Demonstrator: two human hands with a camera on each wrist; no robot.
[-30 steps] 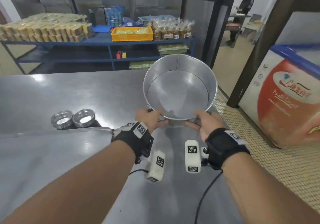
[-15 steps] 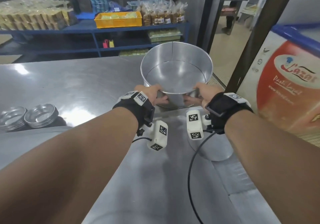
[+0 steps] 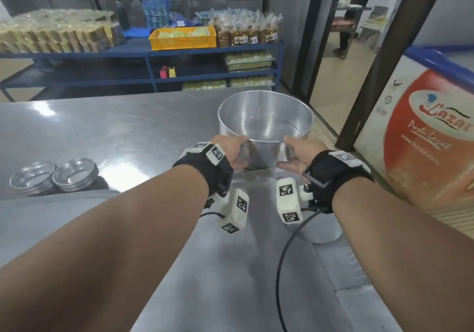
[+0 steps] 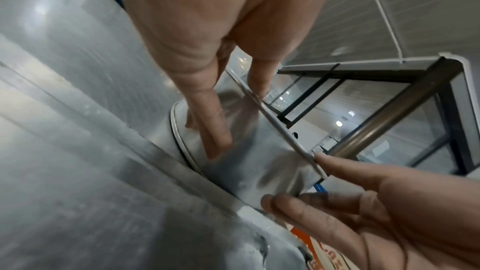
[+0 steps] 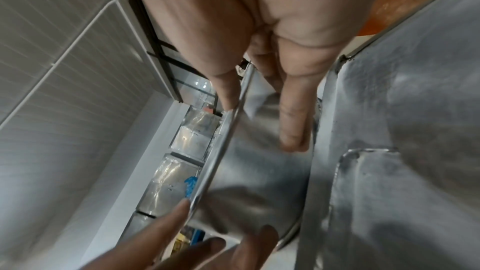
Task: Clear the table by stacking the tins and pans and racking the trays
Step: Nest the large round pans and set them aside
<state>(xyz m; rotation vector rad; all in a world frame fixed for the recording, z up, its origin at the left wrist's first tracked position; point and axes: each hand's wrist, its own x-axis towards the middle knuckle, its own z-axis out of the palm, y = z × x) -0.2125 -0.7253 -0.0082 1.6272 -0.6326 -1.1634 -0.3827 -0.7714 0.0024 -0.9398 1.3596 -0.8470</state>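
2 stacks of small tins [image 3: 53, 175] sit at the counter's [image 3: 115, 131] left. Centre-right, the left hand [image 3: 232, 149] and right hand [image 3: 295, 153] each grip the near rim of a large round pan [image 3: 265, 124], now lowered from its raised tilt to the counter, apparently ready for release.

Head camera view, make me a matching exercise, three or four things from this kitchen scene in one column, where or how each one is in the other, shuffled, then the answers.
Things:
1. large round pan
2. small tins
3. yellow crate
4. chest freezer

Places or states:
A. on the blue shelf's top level
B. standing on the floor to the right of the table
C. held at its near rim by the left hand and right hand
D. in two stacks at the table's left side

Pairs: 1-C, 2-D, 3-A, 4-B
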